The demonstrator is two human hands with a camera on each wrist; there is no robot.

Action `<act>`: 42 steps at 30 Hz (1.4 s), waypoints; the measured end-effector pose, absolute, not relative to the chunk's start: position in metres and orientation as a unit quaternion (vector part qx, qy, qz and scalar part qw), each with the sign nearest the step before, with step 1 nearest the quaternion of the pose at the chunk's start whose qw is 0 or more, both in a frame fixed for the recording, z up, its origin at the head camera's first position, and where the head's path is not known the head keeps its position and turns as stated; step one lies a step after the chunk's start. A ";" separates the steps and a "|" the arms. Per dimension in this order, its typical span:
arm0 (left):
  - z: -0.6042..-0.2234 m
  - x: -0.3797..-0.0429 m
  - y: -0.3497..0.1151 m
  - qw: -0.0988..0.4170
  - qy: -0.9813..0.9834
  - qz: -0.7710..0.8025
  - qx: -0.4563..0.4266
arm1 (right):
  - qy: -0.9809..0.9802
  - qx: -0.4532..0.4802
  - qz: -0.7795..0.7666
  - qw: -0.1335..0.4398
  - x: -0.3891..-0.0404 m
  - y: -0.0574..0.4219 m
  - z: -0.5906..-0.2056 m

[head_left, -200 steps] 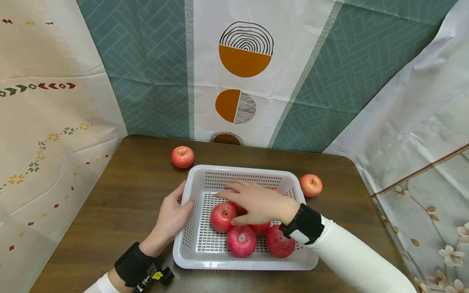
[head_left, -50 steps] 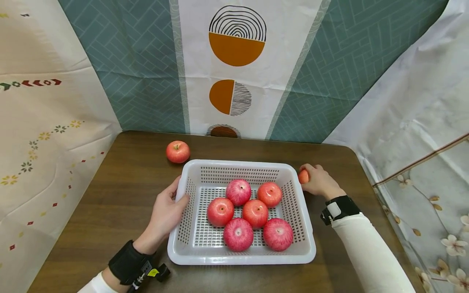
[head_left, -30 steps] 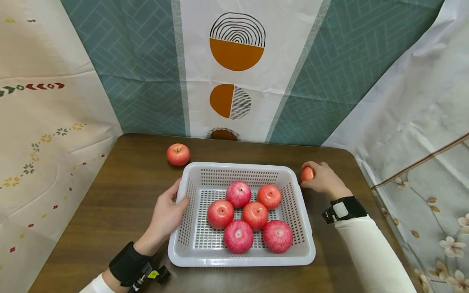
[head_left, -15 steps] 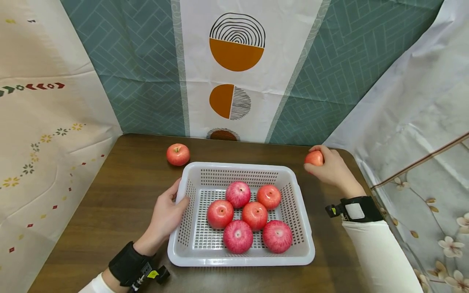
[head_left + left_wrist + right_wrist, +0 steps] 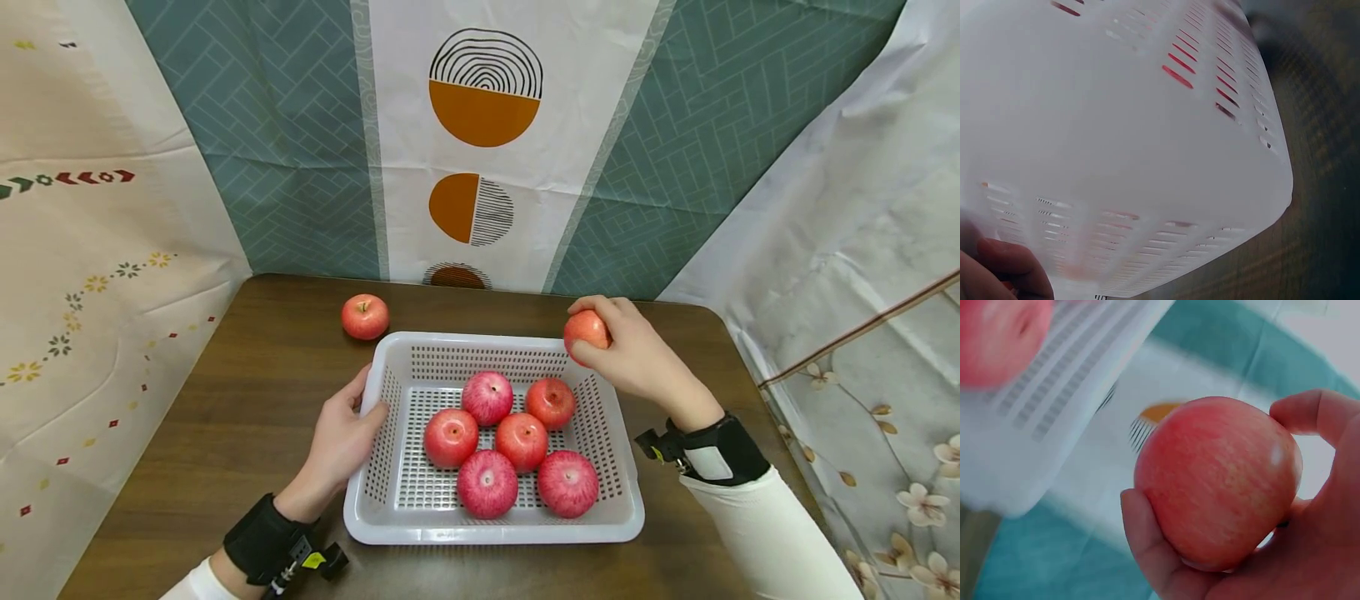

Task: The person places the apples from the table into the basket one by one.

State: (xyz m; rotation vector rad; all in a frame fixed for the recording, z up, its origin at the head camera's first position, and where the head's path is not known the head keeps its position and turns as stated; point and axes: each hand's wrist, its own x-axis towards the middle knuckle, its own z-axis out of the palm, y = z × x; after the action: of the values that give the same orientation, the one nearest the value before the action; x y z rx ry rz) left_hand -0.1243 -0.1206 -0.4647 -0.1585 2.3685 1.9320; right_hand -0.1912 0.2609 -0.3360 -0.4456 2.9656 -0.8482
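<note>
A white perforated plastic basket [image 5: 495, 535] stands on the brown table, with several red apples [image 5: 522, 442] inside. My left hand [image 5: 343, 429] grips the basket's left rim, thumb inside and fingers outside; in the left wrist view its fingertips [image 5: 1013, 265] lie against the basket wall. My right hand [image 5: 637, 354] holds an apple [image 5: 587, 333] over the basket's far right corner. Up close in the right wrist view, thumb and fingers curl round this apple [image 5: 1219, 481], with the basket rim [image 5: 1072, 437] beside it.
Another apple [image 5: 365, 317] lies on the table [image 5: 225, 400] beyond the basket's far left corner. Patterned cloths [image 5: 300, 150] hang behind the table and along both sides.
My right hand has gripped the apple that lay right of the basket, lifted it, and brought it leftward over the far right corner. The left hand keeps its grip on the rim.
</note>
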 end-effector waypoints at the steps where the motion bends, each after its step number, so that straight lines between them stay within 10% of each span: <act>1: -0.465 -0.124 -0.121 0.040 0.773 0.631 -0.052 | 0.950 -0.152 -0.273 0.020 -0.188 0.253 -0.335; 25: -0.469 -0.126 -0.122 0.042 0.765 0.642 -0.042 | 0.873 -0.393 -0.206 0.202 -0.126 0.117 -0.352; 42: -0.470 -0.126 -0.121 0.029 0.773 0.632 -0.044 | 0.879 -0.417 -0.156 0.169 -0.117 0.090 -0.386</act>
State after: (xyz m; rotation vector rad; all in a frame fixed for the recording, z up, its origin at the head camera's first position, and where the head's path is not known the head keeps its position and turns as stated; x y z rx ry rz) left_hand -0.1262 -0.1213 -0.4701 -0.1350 2.3862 1.9488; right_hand -0.1175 0.0903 -0.3857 -1.1851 2.4997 -0.4425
